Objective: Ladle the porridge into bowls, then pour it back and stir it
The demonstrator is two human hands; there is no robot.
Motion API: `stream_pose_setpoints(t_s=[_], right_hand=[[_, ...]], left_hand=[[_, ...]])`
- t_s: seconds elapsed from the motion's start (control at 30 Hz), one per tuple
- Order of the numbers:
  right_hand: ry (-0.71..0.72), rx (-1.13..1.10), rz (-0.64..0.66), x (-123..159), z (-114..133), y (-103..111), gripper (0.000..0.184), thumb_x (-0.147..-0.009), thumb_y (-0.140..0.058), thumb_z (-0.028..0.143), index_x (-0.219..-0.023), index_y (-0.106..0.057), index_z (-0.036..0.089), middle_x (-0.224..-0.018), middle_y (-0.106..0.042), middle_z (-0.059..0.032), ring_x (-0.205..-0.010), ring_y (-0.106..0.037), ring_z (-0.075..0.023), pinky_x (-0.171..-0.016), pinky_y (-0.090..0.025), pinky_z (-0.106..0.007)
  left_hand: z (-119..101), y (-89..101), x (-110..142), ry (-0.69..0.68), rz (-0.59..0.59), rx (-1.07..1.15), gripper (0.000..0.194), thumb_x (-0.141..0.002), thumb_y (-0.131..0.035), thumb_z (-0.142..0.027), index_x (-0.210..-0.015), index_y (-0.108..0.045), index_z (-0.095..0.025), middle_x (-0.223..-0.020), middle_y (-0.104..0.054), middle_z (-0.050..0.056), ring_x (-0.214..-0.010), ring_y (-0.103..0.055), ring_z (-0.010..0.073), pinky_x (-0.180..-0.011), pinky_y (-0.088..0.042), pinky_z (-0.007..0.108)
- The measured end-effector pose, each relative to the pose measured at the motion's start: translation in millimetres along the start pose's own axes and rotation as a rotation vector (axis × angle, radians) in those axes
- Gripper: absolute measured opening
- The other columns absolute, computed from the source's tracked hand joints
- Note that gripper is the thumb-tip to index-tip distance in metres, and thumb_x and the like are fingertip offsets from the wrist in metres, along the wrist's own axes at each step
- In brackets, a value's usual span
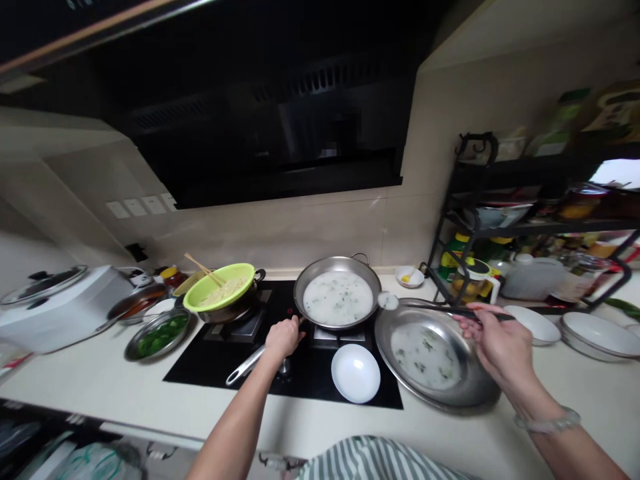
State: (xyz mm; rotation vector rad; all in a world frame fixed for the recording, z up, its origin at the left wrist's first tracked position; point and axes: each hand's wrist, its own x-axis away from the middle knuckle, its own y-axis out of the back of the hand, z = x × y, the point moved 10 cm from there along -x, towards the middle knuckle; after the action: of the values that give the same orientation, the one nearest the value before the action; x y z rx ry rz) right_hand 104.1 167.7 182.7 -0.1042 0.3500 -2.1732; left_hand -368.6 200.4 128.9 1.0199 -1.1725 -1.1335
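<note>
My left hand (pixel 283 338) is closed round the handle (pixel 245 365) of a steel wok (pixel 300 293) on the right burner. White, milky soup (pixel 339 298) with green bits fills its bottom. In my right hand (pixel 493 337) is the dark handle of a ladle (pixel 389 301), whose bowl hangs by the wok's right rim with whitish liquid in it. Below the ladle, a wide steel basin (pixel 480 383) holds more of the same soup. A white bowl (pixel 355 373) sits on the stove's front edge, between wok and basin.
Left of the wok, a lime-green colander (pixel 243 272) with noodles and chopsticks rests on a dark pot. A steel dish of greens (pixel 163 335) stands nearby. White bowls (pixel 533 325) and a black rack (pixel 453 220) of jars are at right; the range hood (pixel 280 120) hangs overhead.
</note>
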Motion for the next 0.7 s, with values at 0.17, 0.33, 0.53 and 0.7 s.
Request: stream_pose_setpoints(t_s=[0.17, 0.33, 0.53, 0.7], right_hand=[[0.091, 0.176, -0.057, 12.7, -6.9, 49.5, 0.028, -0.068, -0.068, 0.043, -0.085, -0.061, 0.022, -0.051, -0.061, -0.0026, -0.045, -0.059, -0.0203, -0.041, -0.047, -0.031], [0.333, 0.466, 0.12, 41.6, -16.1, 58.3, 0.035, -0.073, -0.062, 0.052, -0.091, -0.065, 0.022, -0.061, -0.065, -0.0056, -0.047, -0.06, -0.0213, -0.052, -0.054, -0.038], [0.579, 0.603, 0.452, 76.2, -16.3, 39.9, 0.026, -0.065, -0.069, 0.046, -0.083, -0.074, 0.028, -0.089, -0.074, -0.0103, -0.079, -0.072, -0.027, -0.069, -0.06, -0.039], [0.516, 0.472, 0.231, 68.4, 12.0, 37.4, 0.03, -0.072, -0.066, 0.052, -0.088, -0.069, 0.027, -0.075, -0.07, -0.0097, -0.061, -0.067, -0.0258, -0.063, -0.057, -0.044]], left_hand=[[0.8, -0.9, -0.4, 0.002, 0.014, -0.007, 0.039, -0.093, -0.046, -0.042, -0.12, -0.053, -0.014, -0.109, -0.069, 0.018, -0.101, -0.068, 0.0311, -0.08, -0.051, 0.038], [-0.3, -0.3, 0.2, 0.0, 0.02, -0.012, 0.039, -0.093, -0.047, -0.042, -0.12, -0.053, -0.013, -0.109, -0.069, 0.019, -0.1, -0.068, 0.0312, -0.079, -0.051, 0.039], [-0.8, 1.0, 0.7, 0.008, 0.006, -0.011, 0.041, -0.093, -0.048, -0.042, -0.121, -0.053, -0.013, -0.109, -0.069, 0.019, -0.102, -0.067, 0.0321, -0.081, -0.051, 0.039], [-1.5, 1.5, 0.5, 0.0, 0.011, 0.0, 0.039, -0.091, -0.049, -0.04, -0.12, -0.053, -0.014, -0.11, -0.069, 0.018, -0.103, -0.067, 0.0314, -0.081, -0.051, 0.039]])
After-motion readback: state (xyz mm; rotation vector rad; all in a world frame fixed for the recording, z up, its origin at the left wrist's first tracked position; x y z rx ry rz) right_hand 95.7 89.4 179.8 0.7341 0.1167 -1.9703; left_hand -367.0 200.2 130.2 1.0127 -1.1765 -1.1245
